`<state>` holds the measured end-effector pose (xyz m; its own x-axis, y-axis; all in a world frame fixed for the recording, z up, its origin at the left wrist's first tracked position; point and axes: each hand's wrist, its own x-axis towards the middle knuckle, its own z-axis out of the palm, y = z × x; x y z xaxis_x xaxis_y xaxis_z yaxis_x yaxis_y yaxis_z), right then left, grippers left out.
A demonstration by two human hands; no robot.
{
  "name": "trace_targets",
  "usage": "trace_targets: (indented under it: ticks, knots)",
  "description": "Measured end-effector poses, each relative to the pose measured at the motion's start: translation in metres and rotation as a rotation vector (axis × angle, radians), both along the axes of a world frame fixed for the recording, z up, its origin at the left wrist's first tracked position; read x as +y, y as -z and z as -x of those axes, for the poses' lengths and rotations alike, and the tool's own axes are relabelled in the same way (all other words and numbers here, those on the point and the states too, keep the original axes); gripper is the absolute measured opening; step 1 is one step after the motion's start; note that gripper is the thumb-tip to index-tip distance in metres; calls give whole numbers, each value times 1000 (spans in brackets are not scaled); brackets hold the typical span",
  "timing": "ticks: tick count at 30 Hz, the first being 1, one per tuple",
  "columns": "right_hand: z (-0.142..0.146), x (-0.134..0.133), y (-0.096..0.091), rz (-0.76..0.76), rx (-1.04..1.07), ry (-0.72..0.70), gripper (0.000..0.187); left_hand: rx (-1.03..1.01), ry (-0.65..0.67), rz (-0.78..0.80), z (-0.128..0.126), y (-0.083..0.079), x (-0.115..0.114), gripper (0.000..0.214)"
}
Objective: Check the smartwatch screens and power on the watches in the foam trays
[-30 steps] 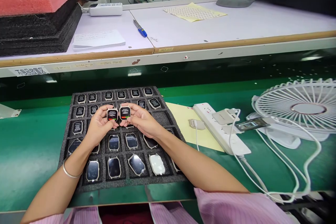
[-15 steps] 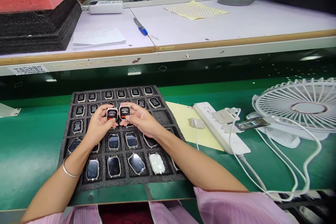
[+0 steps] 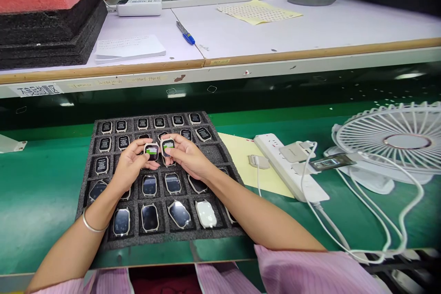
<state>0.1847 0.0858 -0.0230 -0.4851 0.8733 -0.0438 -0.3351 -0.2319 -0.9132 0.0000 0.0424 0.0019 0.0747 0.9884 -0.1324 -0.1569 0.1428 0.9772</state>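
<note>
My left hand (image 3: 132, 163) is closed around a smartwatch body (image 3: 151, 151) without a strap, its lit screen showing a green band. A second, similar smartwatch (image 3: 167, 147) sits in my right hand (image 3: 186, 156), the thumb lying on its screen edge. Both are held side by side just above a grey foam tray (image 3: 161, 238). Cells of the tray hold several more watches: those at the back show white text on black, while front ones such as this watch (image 3: 149, 218) have dark screens. One watch (image 3: 206, 214) in the front row has a white face. My forearms hide some cells.
Right of the tray are a yellow sheet (image 3: 237, 151), a white power strip (image 3: 291, 167) with chargers and cables, and a white fan (image 3: 389, 140). A raised shelf (image 3: 248, 46) behind bears a blue pen (image 3: 186, 33), paper (image 3: 131, 47) and stacked foam (image 3: 44, 32). Another person is partly visible beyond.
Both watch screens have switched from white text with a red strip to a display with a green band. My hands and the watches have shifted slightly right.
</note>
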Motion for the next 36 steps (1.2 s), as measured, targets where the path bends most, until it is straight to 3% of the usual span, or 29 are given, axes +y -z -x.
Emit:
trace_targets:
  ticks: [20, 31, 36]
  knots:
    - [-1, 0, 0, -35, -13, -19, 44, -2, -15, -7, 0, -2, -1, 44]
    - [1, 1, -2, 22, 19, -24, 44, -38, -32, 11, 3, 1, 1, 48]
    - [3, 2, -9, 51, 81, -17, 37, -93, -56, 8, 3, -8, 1, 52]
